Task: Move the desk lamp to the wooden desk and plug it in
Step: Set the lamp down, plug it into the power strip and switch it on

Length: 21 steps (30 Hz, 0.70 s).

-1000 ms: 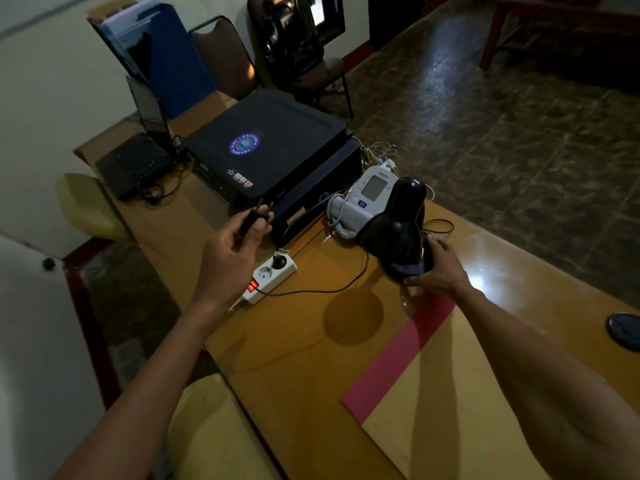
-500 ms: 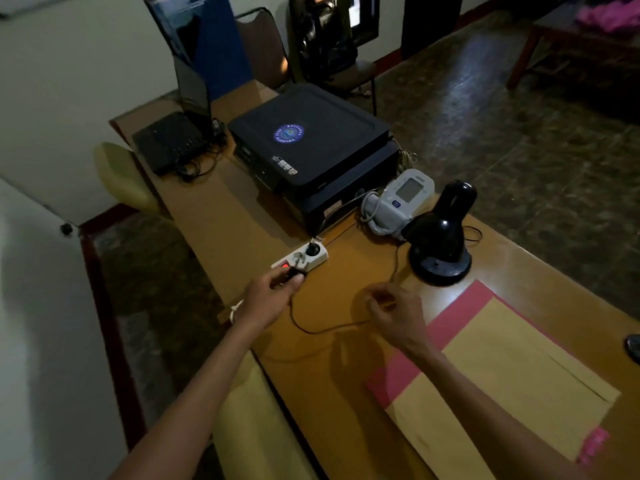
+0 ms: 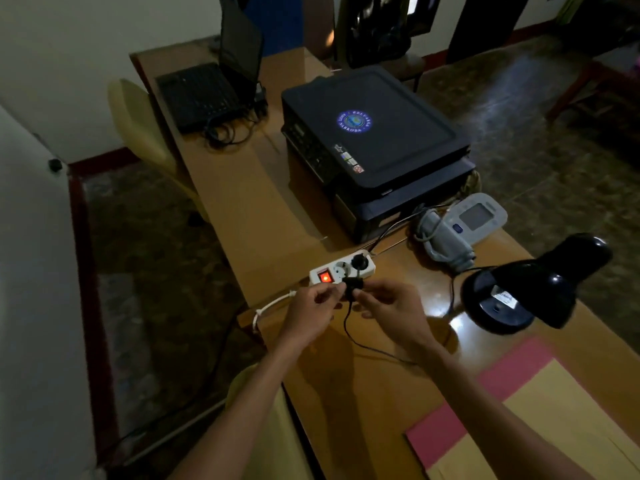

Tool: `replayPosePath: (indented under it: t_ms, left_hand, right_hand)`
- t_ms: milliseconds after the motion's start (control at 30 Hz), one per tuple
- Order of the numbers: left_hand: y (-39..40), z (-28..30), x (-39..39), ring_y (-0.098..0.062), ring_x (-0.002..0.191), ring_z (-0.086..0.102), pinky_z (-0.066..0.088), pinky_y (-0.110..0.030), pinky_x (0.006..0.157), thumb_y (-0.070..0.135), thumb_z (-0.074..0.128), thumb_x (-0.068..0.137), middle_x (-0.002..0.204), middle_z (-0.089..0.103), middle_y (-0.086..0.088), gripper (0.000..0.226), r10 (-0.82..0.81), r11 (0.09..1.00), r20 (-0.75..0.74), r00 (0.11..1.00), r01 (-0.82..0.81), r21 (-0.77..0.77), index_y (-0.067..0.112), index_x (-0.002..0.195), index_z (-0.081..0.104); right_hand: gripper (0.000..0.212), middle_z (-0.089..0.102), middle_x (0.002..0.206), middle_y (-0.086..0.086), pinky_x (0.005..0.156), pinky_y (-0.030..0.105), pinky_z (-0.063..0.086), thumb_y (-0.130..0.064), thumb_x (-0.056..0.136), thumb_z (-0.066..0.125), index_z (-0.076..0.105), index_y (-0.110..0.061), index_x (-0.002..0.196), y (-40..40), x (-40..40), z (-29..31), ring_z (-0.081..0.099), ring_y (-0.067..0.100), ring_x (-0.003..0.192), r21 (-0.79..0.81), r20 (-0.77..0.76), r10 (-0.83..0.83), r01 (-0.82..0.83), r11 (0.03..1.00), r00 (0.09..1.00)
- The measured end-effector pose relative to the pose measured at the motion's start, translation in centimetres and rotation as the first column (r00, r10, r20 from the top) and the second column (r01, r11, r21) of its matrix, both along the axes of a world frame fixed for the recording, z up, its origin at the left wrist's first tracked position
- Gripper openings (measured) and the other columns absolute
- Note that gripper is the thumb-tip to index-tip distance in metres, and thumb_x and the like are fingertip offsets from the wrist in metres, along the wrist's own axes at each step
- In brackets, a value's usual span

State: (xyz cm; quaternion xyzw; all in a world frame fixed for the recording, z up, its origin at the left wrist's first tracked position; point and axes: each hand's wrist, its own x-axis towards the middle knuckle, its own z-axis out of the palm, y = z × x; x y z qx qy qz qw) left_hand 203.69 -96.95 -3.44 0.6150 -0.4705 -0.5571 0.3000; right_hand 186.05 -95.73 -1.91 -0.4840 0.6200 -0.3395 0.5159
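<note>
Desk lamp [image 3: 530,282] stood black and unlit on the wooden desk [image 3: 242,202] toward its right edge, shade tipped down over the round base. Its thin cord [image 3: 349,336] ran left across the desk to the plug [image 3: 352,287], which both hands pinched together just in front of the white power strip [image 3: 341,268]: left hand [image 3: 313,315] with fingertips closed on the plug's left side, right hand [image 3: 394,311] closed on its right. Strip's red switch [image 3: 325,278] glowed; one black plug [image 3: 358,260] already sat in its far socket
</note>
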Motion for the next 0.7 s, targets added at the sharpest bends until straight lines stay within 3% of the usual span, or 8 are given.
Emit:
replayPosePath:
  t_ms: [133,167,233,300,367,500,567,700]
  left_hand:
    - [-1.5,-1.7,0.6,0.001,0.078,0.068,0.047,-0.012,0.060,0.033,0.069,0.092,0.088,0.073,0.016,0.009,-0.039,0.995,0.041,0.998,0.043,-0.085,0.041,0.087,0.071]
    - [-1.8,-2.2,0.6,-0.001,0.083,0.066,0.045,-0.010,0.059,0.034,0.069,0.092,0.096,0.070,0.015,0.006,-0.039,0.994,0.077,0.996,0.046,-0.095,0.040,0.094,0.071]
    - [-2.4,-3.6,1.1,-0.008,0.102,0.058,0.047,-0.014,0.071,0.034,0.071,0.089,0.119,0.059,0.007,0.028,-0.023,0.985,0.275,0.961,0.070,-0.161,0.033,0.116,0.066]
    - [-3.3,-4.9,2.1,-0.017,0.124,0.046,0.046,-0.028,0.090,0.034,0.077,0.082,0.137,0.047,0.001,0.060,-0.019,0.970,0.486,0.874,0.134,-0.203,0.027,0.136,0.052]
    - [-4.3,-5.8,2.9,-0.022,0.139,0.034,0.039,-0.041,0.106,0.037,0.080,0.079,0.151,0.038,-0.002,0.082,-0.085,0.966,0.523,0.848,0.199,-0.166,0.022,0.148,0.038]
    - [-5.5,-7.3,3.4,-0.025,0.141,0.036,0.031,-0.043,0.113,0.046,0.078,0.079,0.150,0.044,-0.002,0.085,-0.200,0.943,0.541,0.817,0.311,-0.122,0.018,0.148,0.038]
    - [-5.4,-7.8,3.3,-0.023,0.136,0.041,0.032,-0.042,0.111,0.046,0.075,0.082,0.143,0.051,-0.001,0.076,-0.187,0.934,0.544,0.818,0.319,-0.160,0.021,0.145,0.044]
    - [-5.4,-8.3,3.2,-0.021,0.132,0.045,0.033,-0.042,0.110,0.046,0.074,0.083,0.139,0.055,0.001,0.070,-0.125,0.941,0.535,0.835,0.271,-0.204,0.023,0.143,0.047]
  right_hand:
    - [0.005,0.075,0.101,0.001,0.079,0.031,0.061,-0.025,0.095,0.071,0.071,-0.027,0.100,-2.8,0.1,-0.2,0.073,0.013,0.094,0.030,-0.079,-0.010,0.012,0.999,0.997]
    - [0.006,0.073,0.102,0.001,0.078,0.031,0.062,-0.023,0.096,0.069,0.069,-0.028,0.099,-3.4,0.2,-0.1,0.074,0.012,0.092,0.015,-0.104,0.001,0.000,1.000,0.995]
    - [0.011,0.070,0.105,-0.001,0.072,0.028,0.063,-0.019,0.099,0.065,0.065,-0.030,0.099,-4.9,0.3,0.5,0.075,0.013,0.086,-0.015,-0.225,0.045,-0.050,0.999,0.973]
    - [0.012,0.067,0.108,-0.006,0.063,0.020,0.057,-0.018,0.099,0.065,0.068,-0.025,0.107,-6.8,0.4,1.0,0.070,0.008,0.082,-0.050,-0.492,0.158,-0.209,0.977,0.856]
    - [0.022,0.069,0.112,-0.002,0.064,0.013,0.050,-0.016,0.098,0.066,0.071,-0.018,0.119,-8.7,0.9,1.4,0.066,0.005,0.087,-0.020,-0.707,0.266,-0.395,0.918,0.655]
    - [0.026,0.070,0.126,0.004,0.082,0.020,0.054,-0.015,0.098,0.064,0.070,-0.015,0.124,-11.2,2.6,1.5,0.070,0.015,0.107,0.191,-0.804,0.458,-0.564,0.804,0.379]
    - [0.034,0.069,0.129,0.006,0.086,0.023,0.055,-0.013,0.096,0.067,0.066,-0.015,0.131,-12.1,3.3,1.2,0.070,0.017,0.110,0.236,-0.805,0.493,-0.583,0.778,0.331]
    - [0.055,0.065,0.132,0.008,0.081,0.025,0.056,-0.004,0.092,0.071,0.053,-0.017,0.142,-13.4,4.0,0.7,0.070,0.022,0.110,0.248,-0.775,0.521,-0.587,0.771,0.357]
